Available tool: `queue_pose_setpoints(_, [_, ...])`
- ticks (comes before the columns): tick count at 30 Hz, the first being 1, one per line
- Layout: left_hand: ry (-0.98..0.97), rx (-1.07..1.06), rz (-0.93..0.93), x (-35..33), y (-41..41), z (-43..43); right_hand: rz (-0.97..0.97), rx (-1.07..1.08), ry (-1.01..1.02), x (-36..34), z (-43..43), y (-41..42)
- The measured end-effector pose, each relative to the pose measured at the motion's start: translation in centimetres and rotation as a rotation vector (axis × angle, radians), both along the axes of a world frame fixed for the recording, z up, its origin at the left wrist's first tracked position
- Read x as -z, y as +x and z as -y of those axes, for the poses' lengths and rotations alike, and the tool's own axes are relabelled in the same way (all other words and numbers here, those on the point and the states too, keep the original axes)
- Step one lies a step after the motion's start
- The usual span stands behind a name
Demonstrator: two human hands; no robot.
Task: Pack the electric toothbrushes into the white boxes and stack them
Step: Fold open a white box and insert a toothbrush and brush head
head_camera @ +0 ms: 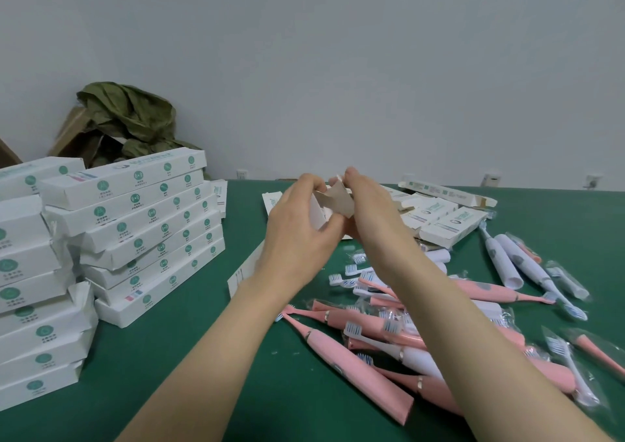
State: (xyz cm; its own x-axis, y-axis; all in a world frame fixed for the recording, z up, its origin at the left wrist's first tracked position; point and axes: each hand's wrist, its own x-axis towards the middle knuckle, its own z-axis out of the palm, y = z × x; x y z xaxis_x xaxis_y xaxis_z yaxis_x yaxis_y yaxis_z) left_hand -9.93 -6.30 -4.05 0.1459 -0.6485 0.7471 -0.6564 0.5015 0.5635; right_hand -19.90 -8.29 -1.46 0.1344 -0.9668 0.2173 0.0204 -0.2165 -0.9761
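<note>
Stacks of closed boxes (142, 225) line the bench's (189, 357) left edge; left grip (297, 228) and right grip (368, 205) pinch a white box (333, 199) mid-bench; many toothbrushes (338, 357) near the right edge lie unpacked

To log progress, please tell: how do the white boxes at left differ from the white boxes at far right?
The left boxes are stacked in piles; the far-right boxes lie scattered loosely. The left boxes look closed; one far-right box has an open end flap. Both are long and white with green print.
</note>
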Motion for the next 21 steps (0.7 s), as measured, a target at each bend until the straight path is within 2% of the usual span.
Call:
queue_pose_setpoints(3, [-0.022,-0.063,0.005,-0.2,0.0,0.1,-0.076,-0.054,-0.108,0.7,-0.2,0.7])
queue_pose_setpoints(7, [0.256,0.037,0.080,-0.4,1.1,0.1,-0.147,0.043,-0.201,1.7,0.2,0.9])
queue_pose_setpoints(11, [0.603,-0.004,0.437,-0.9,4.3,0.1,-0.086,0.062,-0.181,2.1,0.8,0.5])
queue_pose_setpoints(17, [0.539,0.004,0.423,-0.8,5.2,0.4,-0.339,0.123,-0.413,2.9,0.4,0.8])
queue_pose_setpoints(21, [0.552,0.014,0.407,-1.0,5.2,0.2,-0.382,0.119,-0.520,3.1,0.2,0.6])
